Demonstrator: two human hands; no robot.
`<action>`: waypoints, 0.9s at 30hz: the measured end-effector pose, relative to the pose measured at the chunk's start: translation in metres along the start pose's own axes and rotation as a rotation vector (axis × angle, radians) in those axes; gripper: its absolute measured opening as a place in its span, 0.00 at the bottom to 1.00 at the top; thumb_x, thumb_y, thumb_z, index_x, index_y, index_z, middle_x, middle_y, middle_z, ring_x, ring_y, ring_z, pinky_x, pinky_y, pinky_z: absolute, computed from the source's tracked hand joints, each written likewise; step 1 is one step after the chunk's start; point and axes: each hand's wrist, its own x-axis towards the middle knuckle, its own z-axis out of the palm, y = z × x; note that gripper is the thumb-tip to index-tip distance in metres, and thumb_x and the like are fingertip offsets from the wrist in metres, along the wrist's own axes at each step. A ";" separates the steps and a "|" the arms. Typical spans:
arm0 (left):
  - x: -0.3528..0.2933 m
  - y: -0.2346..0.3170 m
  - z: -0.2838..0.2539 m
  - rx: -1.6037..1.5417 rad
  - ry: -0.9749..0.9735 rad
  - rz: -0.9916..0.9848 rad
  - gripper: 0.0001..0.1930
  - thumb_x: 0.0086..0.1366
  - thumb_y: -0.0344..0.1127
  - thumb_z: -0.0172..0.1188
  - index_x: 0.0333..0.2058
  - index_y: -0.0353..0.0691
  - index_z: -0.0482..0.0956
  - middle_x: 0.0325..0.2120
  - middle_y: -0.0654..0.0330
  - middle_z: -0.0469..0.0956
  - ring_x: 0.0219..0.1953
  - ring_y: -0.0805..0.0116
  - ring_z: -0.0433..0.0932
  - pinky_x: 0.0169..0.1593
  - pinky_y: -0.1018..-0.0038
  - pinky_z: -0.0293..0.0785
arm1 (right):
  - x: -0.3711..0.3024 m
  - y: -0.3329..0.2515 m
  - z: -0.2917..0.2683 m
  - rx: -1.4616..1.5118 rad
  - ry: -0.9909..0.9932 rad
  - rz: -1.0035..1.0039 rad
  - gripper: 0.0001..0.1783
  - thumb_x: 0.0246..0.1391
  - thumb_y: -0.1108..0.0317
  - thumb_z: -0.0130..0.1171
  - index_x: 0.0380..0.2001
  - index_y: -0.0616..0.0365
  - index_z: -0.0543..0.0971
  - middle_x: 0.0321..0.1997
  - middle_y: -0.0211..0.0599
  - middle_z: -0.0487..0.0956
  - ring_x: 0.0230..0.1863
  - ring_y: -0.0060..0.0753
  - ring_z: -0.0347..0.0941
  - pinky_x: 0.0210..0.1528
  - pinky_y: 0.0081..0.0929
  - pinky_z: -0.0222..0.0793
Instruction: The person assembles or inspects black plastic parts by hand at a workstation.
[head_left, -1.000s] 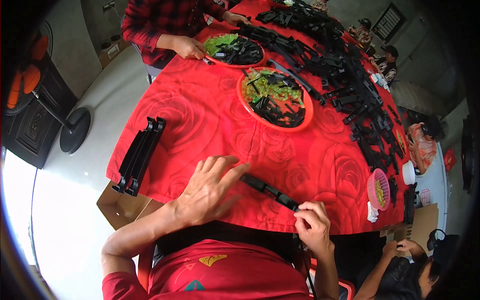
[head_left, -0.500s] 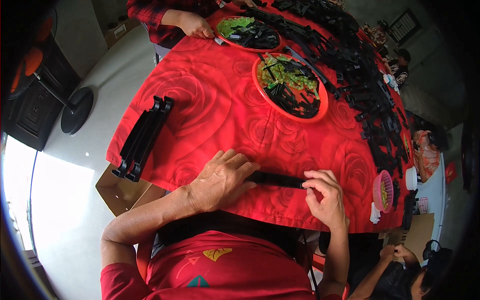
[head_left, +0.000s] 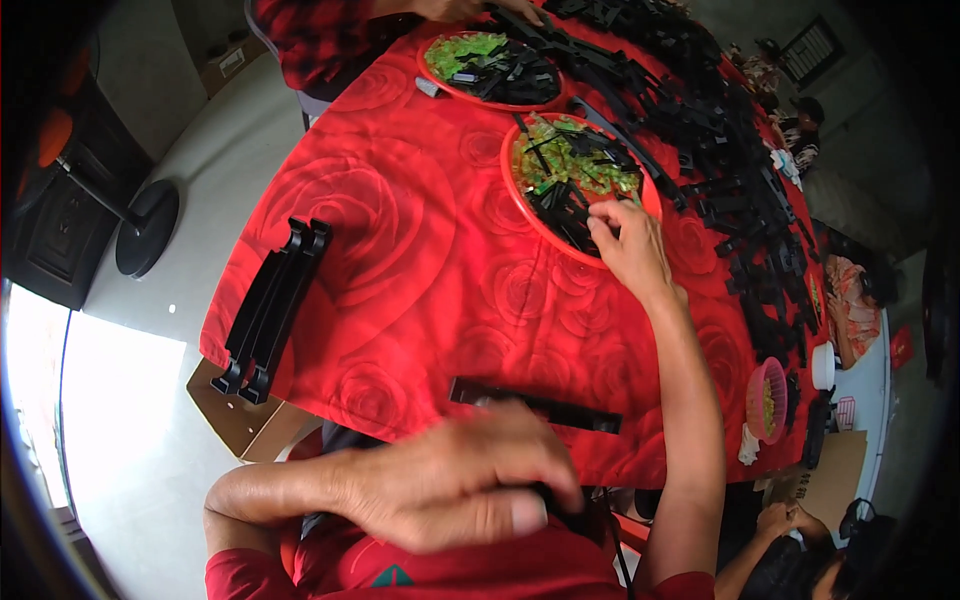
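My right hand (head_left: 632,248) reaches over an orange plate (head_left: 590,258) of small black plastic strips (head_left: 560,212) and yellow-green translucent bits (head_left: 575,155). Its fingers are curled together at the strips; whatever they pinch is hidden. My left hand (head_left: 465,475), smeared by motion, hovers over the table's near edge. Its thumb and fingers are apart, with nothing visible between them. Just beyond it a long black plastic bar (head_left: 545,407) lies on the red rose-patterned tablecloth (head_left: 400,300), touched by neither hand as far as I can see.
Several similar black bars (head_left: 270,315) lie side by side at the left. Another orange plate (head_left: 432,75) stands at the far side near a co-worker's plaid sleeve (head_left: 310,40). A large heap of black parts (head_left: 735,180) covers the right side, with a pink basket (head_left: 765,400) nearby.
Both hands have let go of the black bar, which now lies on the cloth. My right hand has moved away to the plate; my left has drawn nearer my body. The co-worker's hand has left the plate rim.
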 end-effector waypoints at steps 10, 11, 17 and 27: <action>0.029 0.050 0.016 -1.034 -0.463 -0.315 0.21 0.78 0.45 0.53 0.56 0.31 0.72 0.52 0.55 0.76 0.56 0.66 0.74 0.60 0.67 0.70 | 0.051 0.039 0.038 -0.483 0.107 -0.128 0.25 0.64 0.62 0.64 0.61 0.61 0.79 0.57 0.52 0.80 0.56 0.59 0.74 0.61 0.49 0.70; 0.021 0.042 0.028 -1.219 -0.381 -0.258 0.21 0.77 0.44 0.54 0.56 0.32 0.71 0.51 0.56 0.76 0.55 0.66 0.73 0.59 0.67 0.70 | 0.047 0.034 0.033 -0.428 0.033 -0.117 0.24 0.64 0.65 0.63 0.61 0.61 0.79 0.58 0.51 0.80 0.57 0.60 0.74 0.62 0.48 0.70; 0.029 0.045 0.006 -0.977 -0.505 -0.287 0.19 0.75 0.45 0.54 0.54 0.35 0.72 0.48 0.59 0.75 0.52 0.68 0.72 0.56 0.68 0.69 | 0.016 0.019 0.015 -0.291 -0.026 -0.098 0.19 0.63 0.72 0.62 0.56 0.62 0.82 0.53 0.50 0.82 0.54 0.56 0.77 0.57 0.45 0.74; 0.015 0.031 0.029 -0.956 -0.562 -0.185 0.34 0.70 0.66 0.59 0.56 0.39 0.71 0.48 0.62 0.74 0.53 0.68 0.71 0.60 0.67 0.65 | 0.004 0.011 -0.005 0.110 0.012 0.218 0.15 0.69 0.67 0.63 0.55 0.60 0.85 0.46 0.39 0.89 0.38 0.21 0.83 0.43 0.24 0.77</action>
